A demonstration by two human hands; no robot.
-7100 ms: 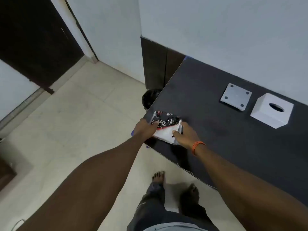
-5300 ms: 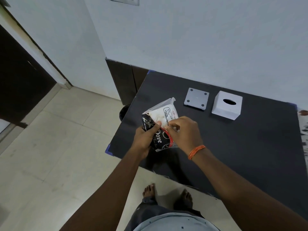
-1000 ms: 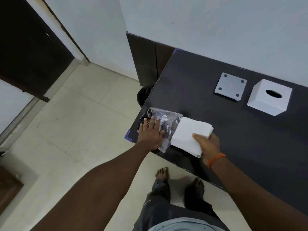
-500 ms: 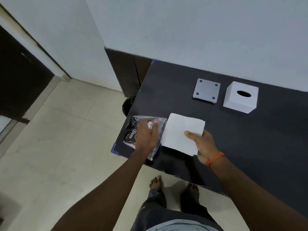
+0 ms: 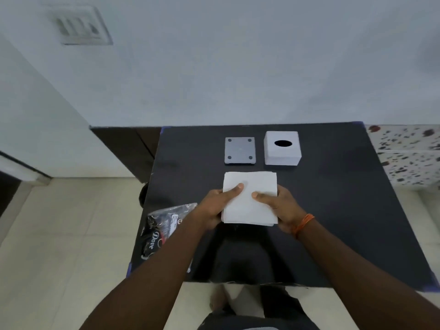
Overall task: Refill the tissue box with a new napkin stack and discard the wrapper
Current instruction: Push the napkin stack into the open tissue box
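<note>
Napkin stack out of its wrapper, held in both hands over the table.

I have the square white paper napkin stack (image 5: 250, 198) gripped at its side edges, left hand (image 5: 215, 206) and right hand (image 5: 279, 207) with thumbs pressed on top and fingers curled beneath, above the black table (image 5: 333, 210). The white cube tissue box (image 5: 282, 148) and its grey square base plate (image 5: 240, 150) sit just beyond. I judge I should square the edges before loading. The crumpled clear-and-black plastic wrapper (image 5: 164, 231) lies by my left forearm, not yet discarded.
</note>
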